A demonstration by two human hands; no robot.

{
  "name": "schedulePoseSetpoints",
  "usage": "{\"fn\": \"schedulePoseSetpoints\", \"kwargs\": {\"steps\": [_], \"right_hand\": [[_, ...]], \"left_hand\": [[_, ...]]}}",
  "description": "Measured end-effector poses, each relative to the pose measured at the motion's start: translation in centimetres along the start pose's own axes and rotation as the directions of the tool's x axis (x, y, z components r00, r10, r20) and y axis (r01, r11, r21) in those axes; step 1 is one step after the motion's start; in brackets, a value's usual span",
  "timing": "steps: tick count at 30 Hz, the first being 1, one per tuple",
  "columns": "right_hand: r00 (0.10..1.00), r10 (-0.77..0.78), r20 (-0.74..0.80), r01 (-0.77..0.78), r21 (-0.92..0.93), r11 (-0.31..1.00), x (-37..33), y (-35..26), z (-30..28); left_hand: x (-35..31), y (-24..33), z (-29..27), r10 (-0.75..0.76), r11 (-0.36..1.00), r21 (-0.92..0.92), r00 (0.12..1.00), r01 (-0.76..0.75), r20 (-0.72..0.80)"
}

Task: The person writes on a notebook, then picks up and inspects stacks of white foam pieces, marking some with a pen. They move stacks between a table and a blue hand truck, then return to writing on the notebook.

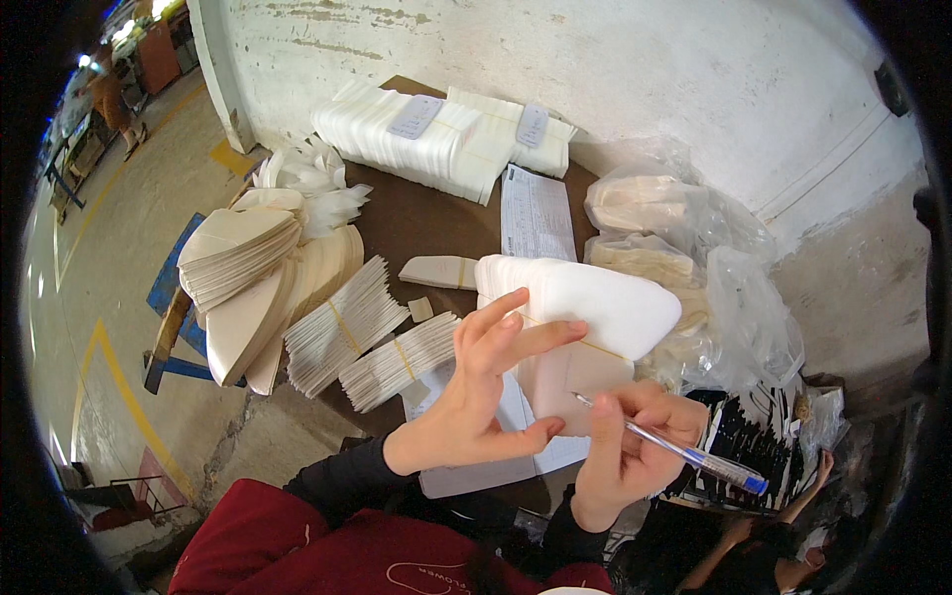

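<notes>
My right hand (pixel 640 446) is closed around a clear ballpoint pen (pixel 709 466) with a blue end, its tip pointing at a pale shaped sheet (pixel 570 382). That sheet lies at the near side of a thick stack of white rounded pieces (pixel 615 302) bound with a yellow band (pixel 600 349). My left hand (pixel 481 382) is open, fingers spread over the stack's left side and thumb by the pale sheet's near edge. Whether its fingertips press on the stack, I cannot tell. Printed papers (pixel 511 416) lie partly hidden beneath.
Banded bundles (pixel 342 327) and fanned piles of beige pieces (pixel 238 253) sit left on the brown table (pixel 397 213). Long white stacks (pixel 397 129) stand against the wall. Clear plastic bags of pieces (pixel 650 213) are at right. Another person's arm (pixel 808 491) shows at lower right.
</notes>
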State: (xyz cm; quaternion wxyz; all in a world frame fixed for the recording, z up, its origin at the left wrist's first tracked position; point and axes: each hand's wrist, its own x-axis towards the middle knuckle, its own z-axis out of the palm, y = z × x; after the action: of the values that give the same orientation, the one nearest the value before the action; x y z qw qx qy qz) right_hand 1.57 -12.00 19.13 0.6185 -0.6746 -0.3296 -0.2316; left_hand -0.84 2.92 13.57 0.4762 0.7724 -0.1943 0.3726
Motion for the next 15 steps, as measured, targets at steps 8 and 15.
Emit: {"fn": "schedulePoseSetpoints", "kwargs": {"steps": [8,15], "right_hand": [[0.999,-0.032,0.038,0.032,-0.004,0.999,0.28,-0.35,0.41],[0.999,0.04,-0.019,-0.041,-0.059,0.997,0.06,-0.24,-0.09]], "left_hand": [[-0.11,-0.05,0.52,-0.005,0.998,-0.058,0.998,0.001,-0.063],[-0.05,-0.13,-0.4,0.0,0.998,0.067,0.999,-0.002,0.032]]}}
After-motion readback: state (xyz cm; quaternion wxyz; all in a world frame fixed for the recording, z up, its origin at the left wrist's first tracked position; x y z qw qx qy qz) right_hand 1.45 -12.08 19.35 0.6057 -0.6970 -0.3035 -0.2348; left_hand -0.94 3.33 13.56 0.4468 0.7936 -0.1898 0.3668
